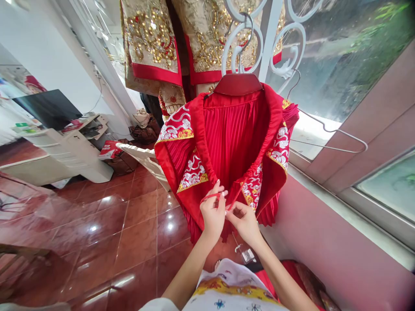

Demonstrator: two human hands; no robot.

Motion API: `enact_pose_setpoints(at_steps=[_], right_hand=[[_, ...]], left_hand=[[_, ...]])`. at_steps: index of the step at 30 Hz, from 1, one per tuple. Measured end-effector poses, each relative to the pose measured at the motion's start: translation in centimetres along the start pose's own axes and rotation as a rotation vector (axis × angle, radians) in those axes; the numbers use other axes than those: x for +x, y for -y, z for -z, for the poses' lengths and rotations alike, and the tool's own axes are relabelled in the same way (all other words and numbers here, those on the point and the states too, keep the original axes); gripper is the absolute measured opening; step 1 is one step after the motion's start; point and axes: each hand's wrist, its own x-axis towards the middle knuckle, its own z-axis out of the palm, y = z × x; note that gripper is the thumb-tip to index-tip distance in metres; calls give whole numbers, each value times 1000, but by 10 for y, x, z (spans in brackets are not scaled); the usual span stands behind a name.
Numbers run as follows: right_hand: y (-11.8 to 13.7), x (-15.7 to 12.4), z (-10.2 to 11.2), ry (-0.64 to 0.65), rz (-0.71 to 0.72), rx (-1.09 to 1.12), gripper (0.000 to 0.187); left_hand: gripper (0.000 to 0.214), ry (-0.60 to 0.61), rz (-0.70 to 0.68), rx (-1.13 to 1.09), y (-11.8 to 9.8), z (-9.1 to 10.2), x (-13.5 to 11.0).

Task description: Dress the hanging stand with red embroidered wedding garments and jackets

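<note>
A red pleated garment point(231, 134) with silver and gold embroidered panels hangs in front of me on a dark red hanger point(239, 84). At its lower front edge, a thin red cord point(234, 199) runs to both my hands. My left hand point(213, 211) has the cord looped around its fingers, which are pinched together. Close beside it, my right hand point(244, 219) pinches the cord between thumb and fingers. The fingertips of both hands almost meet just below the garment's opening.
Gold-sequinned garments point(152, 41) with red hems hang behind. A bare wire hanger point(330, 129) hangs at the window on the right. White chair point(145, 157), desk point(69, 149) and monitor point(48, 108) stand left, over red floor tiles point(139, 211).
</note>
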Motion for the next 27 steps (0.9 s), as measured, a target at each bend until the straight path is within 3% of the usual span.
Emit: enact_pose_setpoints(at_steps=[5,10,12,15,17,19,23,25,27], right_hand=[[5,4,2,24,-48,38,24],[7,4,-1,36,-38,-2,25],[6,4,-5,43,-32,-21,24],[8,1,-12,93,-5,21,23],[12,-1,-13,145,-4,57,23],[19,-3,-11,200,-23,70,23],[35,-4,-2,243,-8,-24,24],[41,-3,2,269,9,-73,24],[46,-1,5,300,12,-83,24]], left_hand=[[23,-20,153,-134,-7,9,-5],[20,-128,275,-233,-5,23,-11],[25,-140,362,-463,-5,30,-13],[25,-30,428,-857,-16,45,-13],[27,55,329,-966,-30,59,-9],[26,149,142,-969,-44,72,-4],[11,376,-191,-673,-69,85,3],[12,407,-271,-598,-80,85,3],[10,373,-313,-660,-91,86,1]])
